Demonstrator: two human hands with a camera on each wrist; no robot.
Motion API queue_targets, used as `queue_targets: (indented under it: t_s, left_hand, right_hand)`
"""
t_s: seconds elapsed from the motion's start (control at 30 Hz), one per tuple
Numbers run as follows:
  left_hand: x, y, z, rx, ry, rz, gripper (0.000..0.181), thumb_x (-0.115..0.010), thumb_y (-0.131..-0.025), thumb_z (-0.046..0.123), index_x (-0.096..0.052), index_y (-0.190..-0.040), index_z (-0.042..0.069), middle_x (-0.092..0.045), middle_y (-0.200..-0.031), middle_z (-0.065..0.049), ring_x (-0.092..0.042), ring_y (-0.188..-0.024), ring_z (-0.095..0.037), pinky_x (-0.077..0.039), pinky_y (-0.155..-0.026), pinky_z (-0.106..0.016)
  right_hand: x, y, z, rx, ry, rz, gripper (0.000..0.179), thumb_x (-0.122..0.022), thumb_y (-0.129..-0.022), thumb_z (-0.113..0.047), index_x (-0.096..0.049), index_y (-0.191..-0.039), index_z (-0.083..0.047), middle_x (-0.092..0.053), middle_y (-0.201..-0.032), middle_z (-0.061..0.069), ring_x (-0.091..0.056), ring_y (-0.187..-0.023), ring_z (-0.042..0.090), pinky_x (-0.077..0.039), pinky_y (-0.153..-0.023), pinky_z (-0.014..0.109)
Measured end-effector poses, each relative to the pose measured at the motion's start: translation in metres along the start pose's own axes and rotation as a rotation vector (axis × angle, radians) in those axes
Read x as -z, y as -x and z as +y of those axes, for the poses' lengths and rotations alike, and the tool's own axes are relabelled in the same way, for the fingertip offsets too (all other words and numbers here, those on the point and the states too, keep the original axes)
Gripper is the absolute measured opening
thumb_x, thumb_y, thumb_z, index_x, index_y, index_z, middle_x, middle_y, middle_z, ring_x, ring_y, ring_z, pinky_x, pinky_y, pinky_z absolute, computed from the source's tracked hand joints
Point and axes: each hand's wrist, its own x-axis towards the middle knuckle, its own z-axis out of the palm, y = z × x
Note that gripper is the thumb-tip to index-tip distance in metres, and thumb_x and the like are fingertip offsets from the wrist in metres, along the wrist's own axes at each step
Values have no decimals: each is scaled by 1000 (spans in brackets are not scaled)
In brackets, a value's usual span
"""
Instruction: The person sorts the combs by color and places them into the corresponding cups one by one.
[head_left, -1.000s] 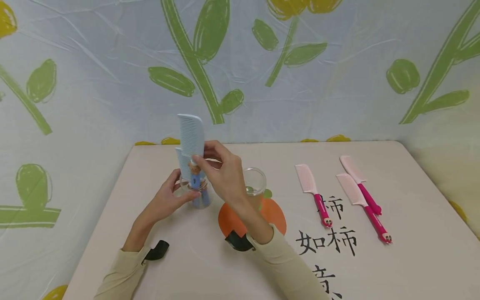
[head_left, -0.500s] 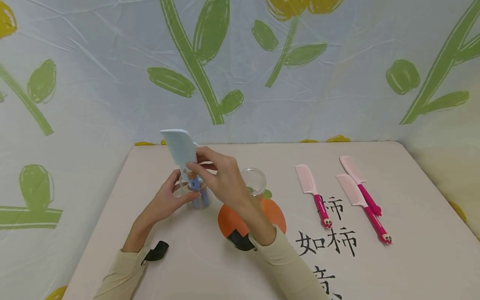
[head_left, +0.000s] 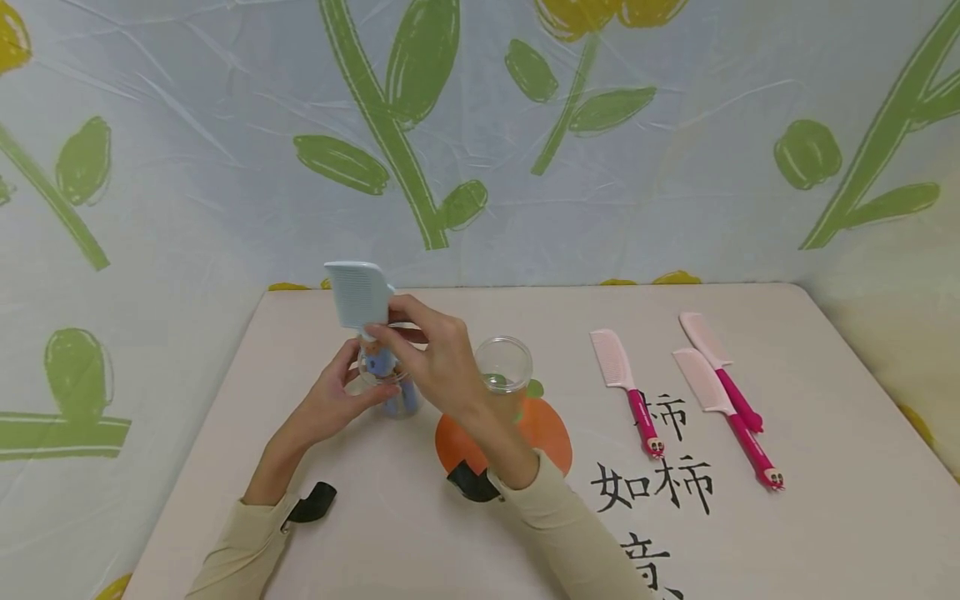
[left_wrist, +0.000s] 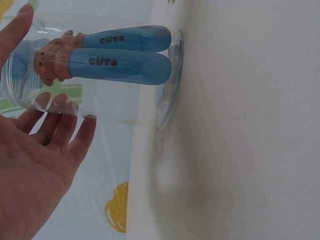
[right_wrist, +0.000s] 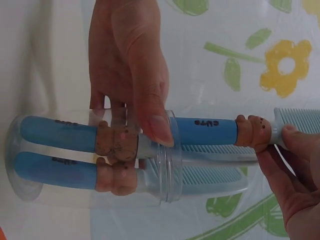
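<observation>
My left hand (head_left: 337, 404) holds a clear plastic jar (left_wrist: 112, 112) near its rim, thumb on one side and fingers on the other. Inside stand two light blue combs, handles down; their blue handles (right_wrist: 55, 172) carry brown bear figures and the word CUTE. Between thumb and fingers, my right hand (head_left: 446, 358) pinches a third light blue comb (head_left: 358, 293) by its neck, just above the bear. That comb's blue handle (right_wrist: 207, 131) points down, its end right at the jar's mouth. In the head view the left hand partly hides the jar.
A second clear jar (head_left: 504, 367) stands right of the hands, by an orange persimmon print (head_left: 543, 433). Further right lie three pink combs with magenta handles, one (head_left: 615, 358) apart and two (head_left: 705, 379) close together. Black characters (head_left: 652, 483) mark the table.
My right hand has brought the held comb down to the jar and turned it, its blade now leaning left. The left hand has kept its hold on the jar.
</observation>
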Motion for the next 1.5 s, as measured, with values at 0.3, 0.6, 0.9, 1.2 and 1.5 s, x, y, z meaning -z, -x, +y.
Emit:
queue_targets:
  t_s: [0.3, 0.6, 0.9, 1.2, 1.5]
  left_hand:
    - [1, -1, -6, -59, 8, -16, 81, -78, -94, 15, -31, -158, 31, -40, -152, 2, -35, -141, -23, -29, -117, -62]
    - [-1, 0, -7, -83, 8, -10, 82, -77, -94, 12, -32, -158, 34, -40, -153, 4, -36, -140, -22, -29, -116, -62]
    - [-3, 1, -5, -45, -14, 6, 74, -78, -94, 20, -37, -155, 29, -39, -156, 4, -35, -143, -22, -27, -117, -63]
    - [-4, 2, -8, -31, -16, 1, 77, -78, -94, 21, -34, -156, 31, -36, -159, 6, -33, -144, -24, -28, -118, -63]
    - [-4, 2, -9, -42, -1, 0, 80, -78, -94, 18, -31, -158, 28, -34, -160, 3, -34, -144, -25, -32, -116, -61]
  right_hand:
    - [-4, 3, 6, 71, 69, -62, 19, -74, -94, -2, -68, -112, 0, -75, -106, 13, -74, -100, 19, -57, -87, 20]
    - [-2, 3, 0, 112, 94, -119, 18, -69, -96, 1, -65, -113, 4, -73, -108, 15, -72, -103, 23, -55, -92, 20]
    - [10, 3, -5, 66, 94, -130, 22, -71, -96, -1, -65, -117, 3, -73, -108, 15, -73, -99, 23, -57, -88, 22]
    - [16, 4, -2, 61, 140, -214, 18, -69, -98, -4, -63, -115, 1, -72, -103, 12, -73, -93, 18, -57, -85, 19]
    - [13, 5, 2, 50, 147, -217, 18, -69, -98, -3, -64, -115, 1, -73, -104, 12, -72, -92, 18, -58, -84, 21]
